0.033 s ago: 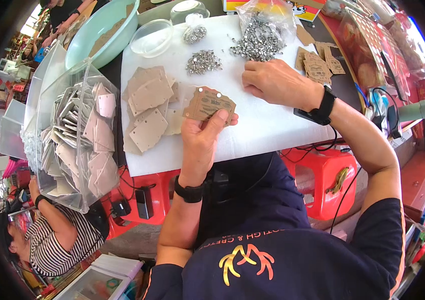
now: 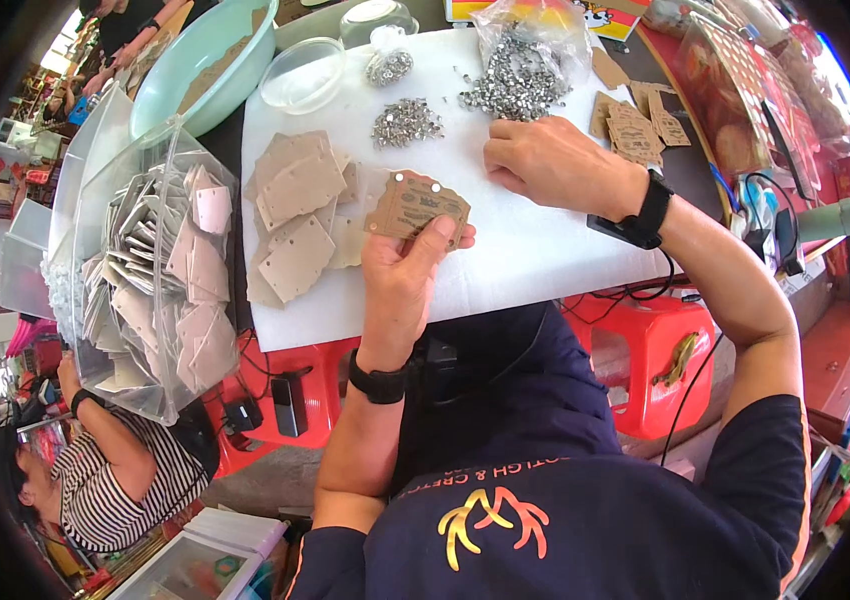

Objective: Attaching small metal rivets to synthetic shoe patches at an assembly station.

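Note:
My left hand [image 2: 400,285] pinches a brown printed cardboard card [image 2: 413,204] between thumb and fingers, above the white sheet. The card has a wavy outline and two small white round dots along its top edge. My right hand [image 2: 560,165] rests with curled fingers at the near edge of a heap of small silvery metal pieces [image 2: 520,85], which spills from a clear plastic bag [image 2: 550,30]. Its fingertips are hidden, so anything pinched there does not show. A smaller heap of shiny metal bits [image 2: 407,123] sits left of it. Blank grey-brown cards [image 2: 295,200] lie piled left of my left hand.
At left stands a clear bin [image 2: 170,390] full of cards, with a pale green basin [image 2: 145,105] behind it. A round clear tub [image 2: 303,78] is at the back. Printed cards [image 2: 635,135] lie at right. Red stools [image 2: 660,345] stand below. Other people are at left.

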Tool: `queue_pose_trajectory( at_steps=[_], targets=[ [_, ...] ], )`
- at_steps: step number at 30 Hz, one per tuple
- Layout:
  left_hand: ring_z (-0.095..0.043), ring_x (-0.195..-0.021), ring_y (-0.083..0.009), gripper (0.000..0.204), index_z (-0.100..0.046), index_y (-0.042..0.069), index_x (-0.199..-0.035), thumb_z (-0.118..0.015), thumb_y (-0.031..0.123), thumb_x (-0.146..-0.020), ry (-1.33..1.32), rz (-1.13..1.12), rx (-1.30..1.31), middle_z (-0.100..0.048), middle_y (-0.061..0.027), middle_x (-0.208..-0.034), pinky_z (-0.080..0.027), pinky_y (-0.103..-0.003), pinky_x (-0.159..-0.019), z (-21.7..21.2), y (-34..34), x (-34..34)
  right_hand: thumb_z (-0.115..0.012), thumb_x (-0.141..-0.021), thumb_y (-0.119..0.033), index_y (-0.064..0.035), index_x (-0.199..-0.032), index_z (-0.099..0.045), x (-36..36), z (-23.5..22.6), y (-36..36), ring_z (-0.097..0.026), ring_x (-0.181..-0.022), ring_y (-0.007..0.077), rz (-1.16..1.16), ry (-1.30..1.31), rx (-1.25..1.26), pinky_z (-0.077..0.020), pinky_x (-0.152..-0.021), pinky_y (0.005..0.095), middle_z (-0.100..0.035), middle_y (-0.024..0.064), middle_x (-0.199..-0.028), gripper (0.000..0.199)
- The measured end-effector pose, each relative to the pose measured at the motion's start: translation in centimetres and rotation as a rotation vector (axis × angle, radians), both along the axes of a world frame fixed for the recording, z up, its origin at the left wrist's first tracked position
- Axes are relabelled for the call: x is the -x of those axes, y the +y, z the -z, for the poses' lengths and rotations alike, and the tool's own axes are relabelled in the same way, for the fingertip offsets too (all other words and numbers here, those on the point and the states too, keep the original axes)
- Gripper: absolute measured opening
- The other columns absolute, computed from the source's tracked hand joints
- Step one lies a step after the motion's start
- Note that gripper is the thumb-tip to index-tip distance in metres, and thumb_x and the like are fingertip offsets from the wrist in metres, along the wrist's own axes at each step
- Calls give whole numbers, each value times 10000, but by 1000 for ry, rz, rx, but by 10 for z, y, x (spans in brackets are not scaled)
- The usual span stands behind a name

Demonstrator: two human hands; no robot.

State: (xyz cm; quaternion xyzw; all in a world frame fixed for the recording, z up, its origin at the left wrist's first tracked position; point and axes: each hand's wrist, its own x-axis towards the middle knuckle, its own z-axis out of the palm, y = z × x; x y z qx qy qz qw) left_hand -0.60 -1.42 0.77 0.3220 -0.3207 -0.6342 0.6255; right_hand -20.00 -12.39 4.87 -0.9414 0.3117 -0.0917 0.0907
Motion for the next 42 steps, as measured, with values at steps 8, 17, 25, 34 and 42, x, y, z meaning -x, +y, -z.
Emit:
queue_pose_trajectory(
  at_steps=[8,17,25,34,42],
  targets=[
    [-623,-881,-157,314,-518,6,-1240,-585,20,-934,-35,-37,10,-621,-65,-1028,-535,-348,-806,6,-2,-1,-625,-849,-149,-12,-827,-593,3,-1,22,-607,-728,345,70,-332,-171,-486,-660,429,-607,140,-806,143],
    [-627,-887,-147,280,-531,33,-1217,-569,10,-941,-142,-148,32,-643,-58,-1009,-524,-323,-805,5,1,12,-658,-903,-103,-37,-881,-628,-16,11,65,-516,-659,67,204,-688,-464,-431,-572,232,-551,2,-778,76],
    [-624,-845,-126,265,-528,4,-1196,-575,-5,-935,-254,-195,106,-647,-69,-972,-528,-296,-779,0,-1,19,-670,-869,-87,1,-887,-644,-21,17,70,-583,-654,153,271,-798,-428,-484,-582,290,-583,84,-781,94],
    [-598,-867,-90,289,-535,-15,-1223,-591,23,-942,-337,-220,114,-627,-50,-1009,-510,-252,-769,0,0,20,-664,-876,-95,-5,-888,-652,-24,19,77,-576,-657,136,334,-851,-422,-476,-580,283,-608,68,-776,92],
    [-595,-926,-95,307,-518,-40,-1248,-570,12,-950,-365,-238,118,-611,-62,-1060,-508,-250,-801,-5,3,22,-667,-890,-126,25,-893,-649,-30,30,79,-544,-645,77,442,-995,-711,-460,-578,245,-666,53,-747,153]
  ],
)
